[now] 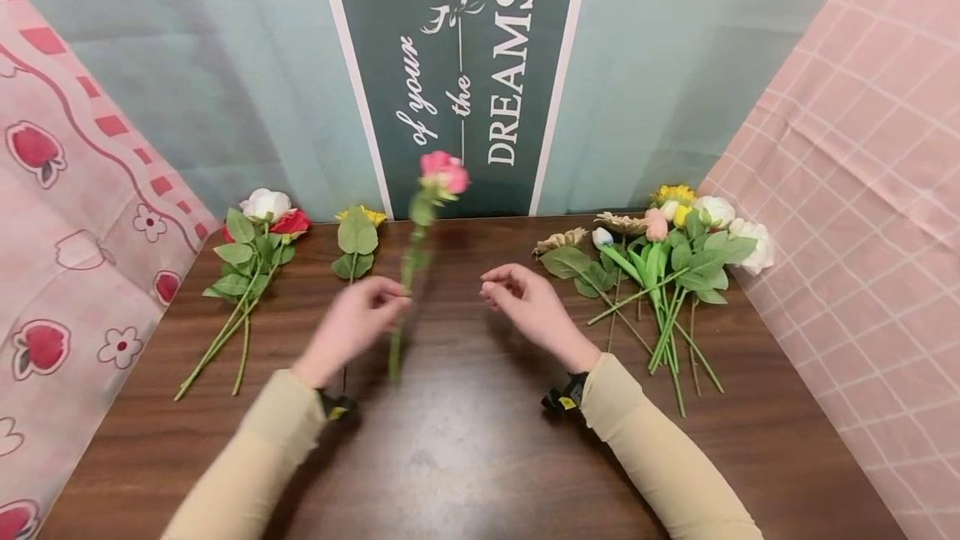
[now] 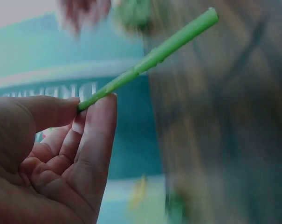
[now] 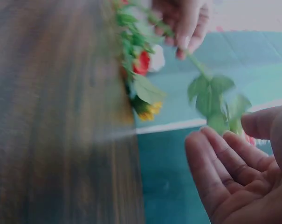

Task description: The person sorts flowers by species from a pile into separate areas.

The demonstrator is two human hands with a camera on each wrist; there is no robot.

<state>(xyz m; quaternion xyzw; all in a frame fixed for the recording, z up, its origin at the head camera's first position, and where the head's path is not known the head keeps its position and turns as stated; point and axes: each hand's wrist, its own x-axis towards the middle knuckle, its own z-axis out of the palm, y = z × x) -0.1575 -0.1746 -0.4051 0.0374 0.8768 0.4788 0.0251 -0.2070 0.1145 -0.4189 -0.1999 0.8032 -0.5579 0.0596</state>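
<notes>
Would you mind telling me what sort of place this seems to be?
Probably a staged flower-arranging corner, not a shop. A dark wooden table carries loose flowers, patterned cloths hang at both sides, and a banner reading "of your dreams" hangs behind. The left hand pinches a pink rose by its stem.

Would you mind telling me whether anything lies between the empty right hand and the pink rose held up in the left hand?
Nothing visible does. The left hand pinches the pink rose by its stem above the table. The right hand hovers beside it, with only open air between. The flower bunches lie off to either side.
</notes>
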